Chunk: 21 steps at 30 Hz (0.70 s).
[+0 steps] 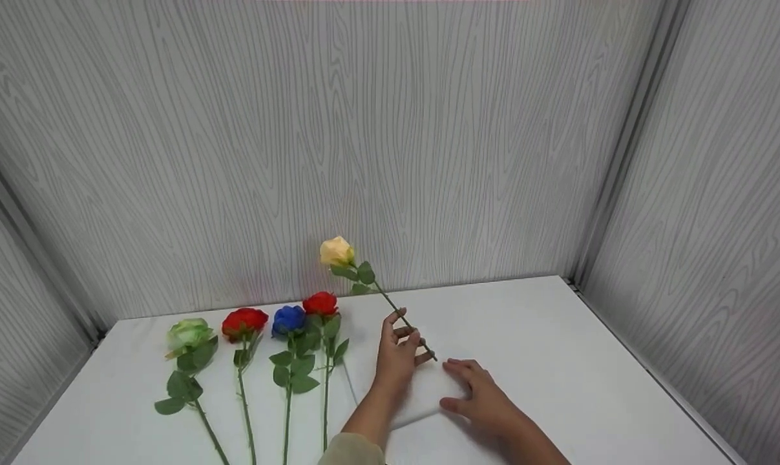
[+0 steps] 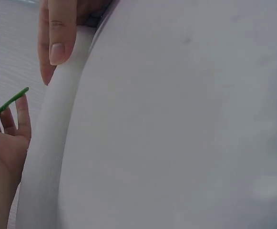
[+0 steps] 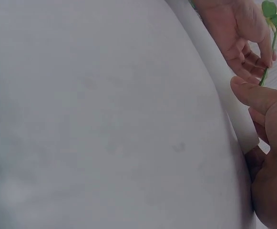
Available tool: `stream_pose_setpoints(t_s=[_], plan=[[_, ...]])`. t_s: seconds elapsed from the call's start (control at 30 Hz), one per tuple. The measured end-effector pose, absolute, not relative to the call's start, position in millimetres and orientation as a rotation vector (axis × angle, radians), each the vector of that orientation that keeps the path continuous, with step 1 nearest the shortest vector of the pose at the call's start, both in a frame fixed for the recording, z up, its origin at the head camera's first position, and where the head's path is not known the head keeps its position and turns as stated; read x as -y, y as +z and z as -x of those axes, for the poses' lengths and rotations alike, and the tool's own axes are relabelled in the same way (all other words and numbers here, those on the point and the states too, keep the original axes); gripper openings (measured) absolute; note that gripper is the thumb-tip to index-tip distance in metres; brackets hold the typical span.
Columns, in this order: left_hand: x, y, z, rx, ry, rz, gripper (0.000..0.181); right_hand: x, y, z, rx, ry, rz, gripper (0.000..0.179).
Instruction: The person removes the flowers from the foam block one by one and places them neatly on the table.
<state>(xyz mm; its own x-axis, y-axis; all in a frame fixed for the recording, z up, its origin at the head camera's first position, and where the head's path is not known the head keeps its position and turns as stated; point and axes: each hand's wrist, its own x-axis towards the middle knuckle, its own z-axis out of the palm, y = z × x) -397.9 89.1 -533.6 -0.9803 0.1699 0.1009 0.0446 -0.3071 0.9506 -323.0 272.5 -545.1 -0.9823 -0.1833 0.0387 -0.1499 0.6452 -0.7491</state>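
My left hand (image 1: 399,358) holds a yellow rose (image 1: 337,252) by the lower part of its stem, between thumb and fingers. The bloom points up and left, and the bare stem end slants down toward my other hand. Just to the right, my right hand (image 1: 483,394) curves its thumb and fingers round the right end of a white slab (image 1: 422,403). In the left wrist view, fingertips of that hand lie over the end of the slab's pale edge (image 2: 47,143). The right wrist view shows its thumb (image 3: 252,93) lying over the slab's edge.
Left of my hands, several roses lie with stems toward me: a pale green rose (image 1: 189,334), a red rose (image 1: 244,323), a blue rose (image 1: 289,321) and another red rose (image 1: 320,303). They lie on a white table (image 1: 558,342). Grey wood-patterned panels (image 1: 428,142) enclose its back and sides.
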Motion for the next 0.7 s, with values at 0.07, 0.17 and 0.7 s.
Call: stream_pose_setpoints(t_s=[0.07,0.17,0.7], plan=[[-85.3,-531.4,397.7,-1.811,2.442,-0.259,0.051,-271.6,-544.9,322.6,-2.807,-1.268,0.272,0.071],[-79.1,-527.3,397.0,-1.839,2.405,-0.244,0.053,-271.1,-544.7,322.0,-2.811,-1.264,0.254,0.071],[-35.2,-506.5,383.5,-2.002,2.136,-0.159,0.06,-268.0,-544.9,323.5,-2.769,-1.292,0.168,0.073]])
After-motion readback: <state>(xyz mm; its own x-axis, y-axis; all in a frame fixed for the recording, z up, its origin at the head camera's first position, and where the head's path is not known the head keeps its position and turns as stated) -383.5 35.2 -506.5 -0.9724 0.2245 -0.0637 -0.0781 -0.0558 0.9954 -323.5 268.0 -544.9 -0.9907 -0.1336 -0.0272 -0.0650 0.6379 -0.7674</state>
